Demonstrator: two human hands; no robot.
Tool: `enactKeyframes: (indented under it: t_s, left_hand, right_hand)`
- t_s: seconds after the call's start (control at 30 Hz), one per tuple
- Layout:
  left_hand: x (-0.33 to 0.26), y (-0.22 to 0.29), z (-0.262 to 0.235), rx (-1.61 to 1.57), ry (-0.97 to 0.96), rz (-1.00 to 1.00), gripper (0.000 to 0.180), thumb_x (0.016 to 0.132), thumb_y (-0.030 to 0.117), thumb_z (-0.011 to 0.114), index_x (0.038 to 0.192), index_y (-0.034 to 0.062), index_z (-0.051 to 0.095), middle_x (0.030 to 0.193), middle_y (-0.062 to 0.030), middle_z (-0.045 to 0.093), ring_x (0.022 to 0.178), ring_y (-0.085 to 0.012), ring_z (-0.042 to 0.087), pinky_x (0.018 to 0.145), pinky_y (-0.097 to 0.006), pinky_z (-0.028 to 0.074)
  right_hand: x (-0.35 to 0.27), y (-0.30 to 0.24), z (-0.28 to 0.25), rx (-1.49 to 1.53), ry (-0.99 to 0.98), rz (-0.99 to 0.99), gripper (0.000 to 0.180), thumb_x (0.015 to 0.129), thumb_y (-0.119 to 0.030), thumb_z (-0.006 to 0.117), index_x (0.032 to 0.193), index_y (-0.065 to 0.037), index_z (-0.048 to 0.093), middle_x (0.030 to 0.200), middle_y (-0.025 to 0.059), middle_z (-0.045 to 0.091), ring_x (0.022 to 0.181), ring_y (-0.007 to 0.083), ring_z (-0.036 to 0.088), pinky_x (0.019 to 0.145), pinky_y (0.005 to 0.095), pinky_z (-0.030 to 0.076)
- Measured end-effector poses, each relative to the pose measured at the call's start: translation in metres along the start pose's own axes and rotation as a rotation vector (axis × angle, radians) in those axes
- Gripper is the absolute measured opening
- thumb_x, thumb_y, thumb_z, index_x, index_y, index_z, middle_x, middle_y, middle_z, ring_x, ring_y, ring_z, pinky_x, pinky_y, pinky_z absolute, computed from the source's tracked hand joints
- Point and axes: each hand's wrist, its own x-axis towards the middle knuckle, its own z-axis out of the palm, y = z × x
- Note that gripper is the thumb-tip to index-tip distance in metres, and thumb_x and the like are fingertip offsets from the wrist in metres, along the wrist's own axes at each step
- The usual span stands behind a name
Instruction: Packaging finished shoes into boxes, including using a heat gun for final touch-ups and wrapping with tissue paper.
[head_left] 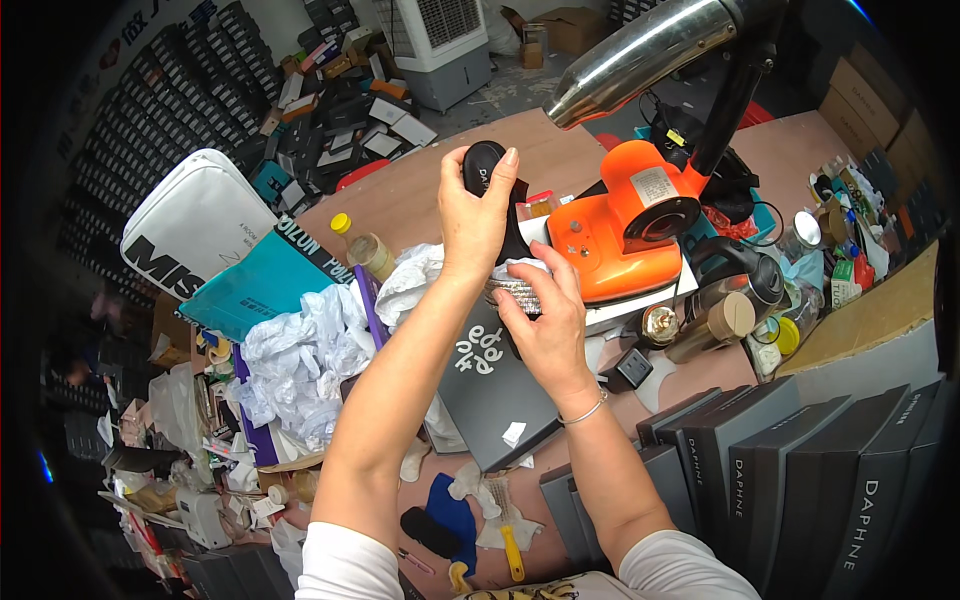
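Observation:
A black shoe (484, 165) with a dark insole and a silvery, glittery band is held upright above a dark grey shoebox (490, 405). My left hand (470, 215) is closed around its heel end, thumb along the side. My right hand (550, 325) curls around the glittery lower end, fingers on it and on a bit of white tissue paper (528, 266) there. The shoebox lies flat on the table beneath, with white lettering on top. Part of the shoe is hidden behind my hands.
An orange hot-air blower (625, 235) with a metal pipe (640, 60) stands right of my hands. Crumpled white tissue (305, 350) fills a purple-edged box on the left. Several dark shoeboxes (820, 480) stand at right. A yellow-handled brush (512, 550) lies near me.

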Motion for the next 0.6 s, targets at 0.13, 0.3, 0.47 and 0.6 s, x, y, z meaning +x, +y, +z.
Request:
enactKeyframes:
  t_s: [0.13, 0.3, 0.47, 0.6]
  left_hand:
    - [-0.0022, 0.0055, 0.0016, -0.122, -0.097, -0.099, 0.045, 0.089, 0.034, 0.066, 0.111, -0.0016, 0.050, 0.088, -0.0096, 0.061, 0.073, -0.0126, 0.060, 0.063, -0.026, 0.051]
    - [-0.0004, 0.0006, 0.0073, -0.145, -0.117, -0.022, 0.046, 0.092, 0.035, 0.062, 0.117, -0.0023, 0.049, 0.091, -0.0097, 0.061, 0.074, -0.0133, 0.061, 0.063, -0.026, 0.051]
    - [-0.0025, 0.0042, 0.0096, -0.161, -0.151, -0.025, 0.048, 0.093, 0.036, 0.061, 0.118, -0.0022, 0.048, 0.093, -0.0100, 0.061, 0.076, -0.0132, 0.061, 0.064, -0.026, 0.051]
    - [-0.0013, 0.0013, 0.0089, -0.148, -0.153, -0.015, 0.048, 0.093, 0.037, 0.061, 0.118, -0.0021, 0.048, 0.093, -0.0099, 0.061, 0.076, -0.0133, 0.061, 0.065, -0.026, 0.051]
  right_hand:
    - [0.0015, 0.0041, -0.0017, 0.038, 0.021, 0.046, 0.027, 0.076, -0.008, 0.073, 0.101, -0.001, 0.064, 0.122, 0.0191, 0.052, 0.111, 0.0350, 0.051, 0.094, 0.0408, 0.043]
    - [0.0027, 0.0080, -0.0037, 0.050, 0.046, 0.054, 0.026, 0.076, -0.009, 0.073, 0.100, -0.001, 0.064, 0.122, 0.0193, 0.052, 0.112, 0.0346, 0.051, 0.095, 0.0407, 0.043]
    - [0.0033, 0.0104, -0.0051, 0.045, 0.061, 0.067, 0.026, 0.077, -0.009, 0.073, 0.100, -0.001, 0.065, 0.122, 0.0190, 0.052, 0.113, 0.0342, 0.051, 0.095, 0.0407, 0.043]
    - [0.0033, 0.0099, -0.0052, 0.052, 0.058, 0.073, 0.026, 0.076, -0.009, 0.073, 0.100, -0.002, 0.065, 0.123, 0.0187, 0.052, 0.114, 0.0340, 0.051, 0.095, 0.0407, 0.043]
